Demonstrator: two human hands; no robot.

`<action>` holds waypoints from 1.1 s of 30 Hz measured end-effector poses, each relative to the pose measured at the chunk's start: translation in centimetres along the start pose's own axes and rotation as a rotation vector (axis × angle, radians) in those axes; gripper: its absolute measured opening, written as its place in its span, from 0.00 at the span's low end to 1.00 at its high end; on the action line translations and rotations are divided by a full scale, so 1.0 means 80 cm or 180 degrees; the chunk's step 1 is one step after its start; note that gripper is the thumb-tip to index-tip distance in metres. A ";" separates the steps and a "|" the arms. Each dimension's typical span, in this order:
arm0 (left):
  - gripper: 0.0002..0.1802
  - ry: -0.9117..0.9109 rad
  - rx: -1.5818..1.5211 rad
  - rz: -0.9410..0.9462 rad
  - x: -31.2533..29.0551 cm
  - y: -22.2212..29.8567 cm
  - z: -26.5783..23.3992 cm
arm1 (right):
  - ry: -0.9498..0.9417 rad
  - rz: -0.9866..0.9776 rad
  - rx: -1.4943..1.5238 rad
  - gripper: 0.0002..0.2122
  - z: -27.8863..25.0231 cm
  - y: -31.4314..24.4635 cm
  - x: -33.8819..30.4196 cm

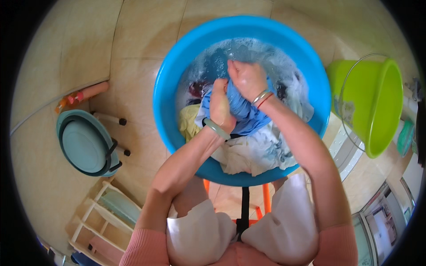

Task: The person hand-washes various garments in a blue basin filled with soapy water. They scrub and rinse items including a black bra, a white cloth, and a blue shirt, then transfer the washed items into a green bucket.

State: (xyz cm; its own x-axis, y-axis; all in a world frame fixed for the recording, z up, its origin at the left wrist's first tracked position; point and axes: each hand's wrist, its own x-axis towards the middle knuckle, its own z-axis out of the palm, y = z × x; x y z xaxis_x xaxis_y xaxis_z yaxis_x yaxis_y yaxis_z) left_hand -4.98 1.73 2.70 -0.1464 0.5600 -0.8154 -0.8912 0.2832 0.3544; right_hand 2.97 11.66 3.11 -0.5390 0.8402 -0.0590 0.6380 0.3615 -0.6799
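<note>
A large round blue basin (175,57) stands before me, holding sudsy water (248,46) and wet laundry. Both hands are over its middle, close together. My left hand (219,104), with a pale bangle and a dark band at the wrist, is closed on a blue garment (242,111). Higher and to the right, my right hand (249,80) is in a fist on the same blue cloth; a silver bracelet and red cord circle its wrist. White garments (253,150) heap at the near side of the basin, and a yellow cloth (189,120) lies at its left.
To the right, a lime green bucket (364,106) with a wire handle stands. Left are a folded grey-green basin (84,144) with dark-tipped legs and an orange-pink tube-shaped item (91,91). A cream rack (100,217) stands at lower left. Tiled floor (142,80) surrounds the basin.
</note>
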 end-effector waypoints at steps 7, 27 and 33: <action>0.23 0.0067 0.1022 0.0518 0.003 0.024 -0.018 | 0.0117 -0.1308 0.0166 0.07 -0.006 -0.115 -0.090; 0.10 0.0568 -0.0179 -0.0098 -0.024 -0.010 0.006 | -0.0698 -0.0245 -0.0717 0.11 0.007 -0.013 -0.013; 0.08 0.0078 0.0426 0.0305 -0.005 0.004 -0.006 | 0.0098 0.0037 -0.0174 0.12 0.003 -0.034 -0.024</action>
State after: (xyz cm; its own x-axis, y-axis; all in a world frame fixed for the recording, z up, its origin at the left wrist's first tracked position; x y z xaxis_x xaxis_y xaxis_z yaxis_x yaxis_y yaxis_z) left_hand -5.41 1.20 2.88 -0.2399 0.5708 -0.7853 -0.8077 0.3314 0.4876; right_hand 2.15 8.95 4.84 -0.5147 0.8563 -0.0434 0.6735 0.3725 -0.6384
